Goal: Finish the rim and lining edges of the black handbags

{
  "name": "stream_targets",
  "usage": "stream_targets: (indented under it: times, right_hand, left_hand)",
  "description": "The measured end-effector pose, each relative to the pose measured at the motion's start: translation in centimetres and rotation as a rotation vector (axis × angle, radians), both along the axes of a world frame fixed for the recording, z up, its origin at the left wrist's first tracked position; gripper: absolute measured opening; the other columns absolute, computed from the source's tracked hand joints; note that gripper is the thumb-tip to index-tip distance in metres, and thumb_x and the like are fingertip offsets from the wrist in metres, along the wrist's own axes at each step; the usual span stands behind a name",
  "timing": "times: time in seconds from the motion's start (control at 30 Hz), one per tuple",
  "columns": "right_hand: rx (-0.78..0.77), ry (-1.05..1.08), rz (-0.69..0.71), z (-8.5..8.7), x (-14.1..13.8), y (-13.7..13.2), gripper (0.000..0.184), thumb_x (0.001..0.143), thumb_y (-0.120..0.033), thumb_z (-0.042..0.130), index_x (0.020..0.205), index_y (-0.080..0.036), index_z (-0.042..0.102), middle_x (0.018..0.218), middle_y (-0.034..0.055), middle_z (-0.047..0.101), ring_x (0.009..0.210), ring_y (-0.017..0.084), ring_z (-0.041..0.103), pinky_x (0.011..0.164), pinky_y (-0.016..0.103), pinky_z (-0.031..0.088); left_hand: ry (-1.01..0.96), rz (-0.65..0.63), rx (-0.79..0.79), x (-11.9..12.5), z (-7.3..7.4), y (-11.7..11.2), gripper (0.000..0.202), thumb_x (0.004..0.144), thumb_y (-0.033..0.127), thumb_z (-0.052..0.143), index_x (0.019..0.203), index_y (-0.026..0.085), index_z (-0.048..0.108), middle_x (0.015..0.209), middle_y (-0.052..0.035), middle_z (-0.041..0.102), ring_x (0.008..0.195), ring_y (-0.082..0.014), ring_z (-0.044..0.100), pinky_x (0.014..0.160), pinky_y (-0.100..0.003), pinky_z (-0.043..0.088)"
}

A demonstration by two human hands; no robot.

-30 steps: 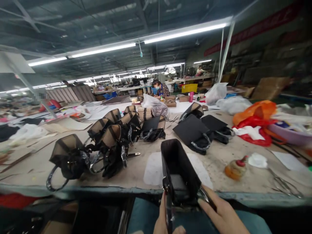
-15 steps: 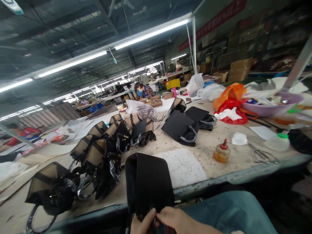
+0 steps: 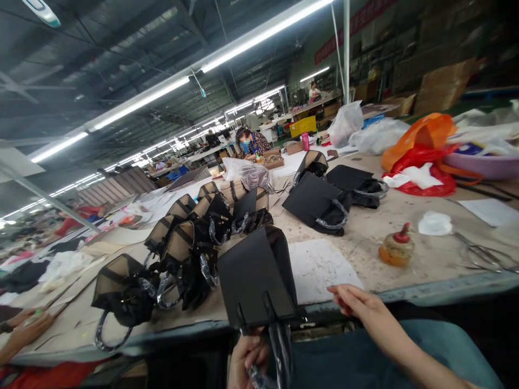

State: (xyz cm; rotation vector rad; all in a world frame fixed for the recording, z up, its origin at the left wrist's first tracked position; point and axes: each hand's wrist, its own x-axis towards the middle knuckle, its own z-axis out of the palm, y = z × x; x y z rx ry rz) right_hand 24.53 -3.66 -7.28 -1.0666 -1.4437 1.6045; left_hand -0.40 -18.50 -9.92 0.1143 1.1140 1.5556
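A black handbag (image 3: 257, 275) stands at the table's front edge, a flat panel facing me and its plastic-wrapped handle (image 3: 279, 351) hanging down. My left hand (image 3: 249, 356) is closed around its lower part, by the handles. To the right of the bag, my right hand (image 3: 354, 300) is in the air over the table edge, apart from the bag. Its index finger is stretched out and the other fingers are partly curled, with nothing seen in them. A white sheet (image 3: 320, 270) lies on the table behind that hand.
Several black-and-tan handbags (image 3: 178, 243) crowd the left; more black bags (image 3: 314, 202) lie behind. On the right are a glue bottle (image 3: 397, 246), scissors (image 3: 484, 251) and a red plastic bag (image 3: 430, 178). Another person's hands (image 3: 28, 329) are at the left edge.
My right hand has let go of the handbag and moved right. The handbag has turned, so its flat panel and handles now show. The view has shifted left.
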Motion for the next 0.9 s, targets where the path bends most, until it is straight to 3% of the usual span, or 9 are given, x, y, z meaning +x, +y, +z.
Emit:
stream_targets:
  times: [0.13,0.27,0.37,0.5,0.63,0.73,0.83,0.9]
  right_hand:
    - [-0.046,0.066,0.191,0.2,-2.3,2.1,0.053,0.08,-0.062,0.046,0.085,-0.014,0.068,0.072,0.0046,0.061,0.062,0.015,0.053,0.06,0.028,0.046]
    - [0.144,0.04,0.171,1.6,-4.3,4.7,0.043,0.08,-0.058,0.051,0.071,-0.017,0.062,0.062,-0.0002,0.053,0.06,0.013,0.048,0.059,0.026,0.041]
    - [0.22,0.07,0.276,2.3,-5.7,6.2,0.036,0.078,-0.052,0.056,0.067,-0.018,0.057,0.06,-0.0028,0.049,0.059,0.012,0.045,0.057,0.024,0.038]
    - [0.215,0.121,0.467,1.3,-7.6,6.7,0.028,0.077,-0.045,0.06,0.07,-0.018,0.059,0.064,-0.0024,0.051,0.061,0.011,0.045,0.057,0.023,0.037]
    - [0.176,0.174,0.433,-0.3,-8.3,6.3,0.022,0.073,-0.036,0.066,0.066,-0.018,0.057,0.063,-0.0037,0.048,0.06,0.01,0.044,0.055,0.022,0.035]
    - [0.22,0.195,0.496,-0.7,-7.8,6.2,0.023,0.064,-0.031,0.075,0.07,-0.018,0.057,0.068,-0.0044,0.047,0.06,0.009,0.043,0.053,0.021,0.034]
    - [0.24,0.177,0.513,-0.9,-7.4,6.2,0.03,0.058,-0.032,0.079,0.07,-0.018,0.056,0.066,-0.0054,0.045,0.058,0.008,0.041,0.051,0.021,0.032]
    - [0.166,0.188,0.42,-1.3,-7.4,6.3,0.033,0.059,-0.035,0.079,0.067,-0.019,0.05,0.06,-0.0072,0.04,0.054,0.008,0.037,0.049,0.021,0.029]
  left_hand:
    - [-0.061,-0.026,0.046,-0.1,-1.0,1.6,0.013,0.055,0.014,0.069,0.065,0.01,0.063,0.034,0.0104,0.018,0.034,-0.0023,0.025,0.036,-0.013,0.025]
    - [-0.052,-0.054,0.046,-0.6,-1.8,2.2,0.015,0.056,0.015,0.069,0.068,0.01,0.062,0.035,0.0111,0.017,0.034,-0.002,0.022,0.036,-0.012,0.022]
    - [-0.073,-0.059,0.044,-0.9,-2.1,2.6,0.012,0.058,0.016,0.069,0.066,0.012,0.061,0.035,0.0107,0.016,0.035,-0.003,0.023,0.035,-0.012,0.021]
    - [-0.106,-0.01,0.076,-0.9,-2.2,3.3,0.011,0.059,0.012,0.069,0.066,0.009,0.061,0.036,0.0113,0.017,0.035,-0.0006,0.017,0.038,-0.013,0.025]
    - [-0.139,0.025,0.064,-1.0,-2.2,3.8,0.013,0.058,0.011,0.07,0.056,0.011,0.057,0.036,0.0111,0.014,0.036,-0.0006,0.015,0.04,-0.014,0.027]
    - [-0.127,-0.017,0.036,-1.3,-2.5,3.6,0.018,0.06,0.016,0.07,0.051,0.013,0.054,0.036,0.0097,0.011,0.036,-0.003,0.019,0.037,-0.015,0.023]
    - [-0.062,-0.046,0.017,-1.5,-3.0,3.2,0.01,0.06,0.019,0.069,0.062,0.012,0.063,0.035,0.0101,0.01,0.036,-0.0038,0.018,0.037,-0.016,0.024]
    - [-0.016,-0.051,0.01,-1.4,-3.4,2.7,0.017,0.058,0.022,0.069,0.071,0.011,0.067,0.034,0.0105,0.011,0.036,-0.0034,0.017,0.038,-0.017,0.026]
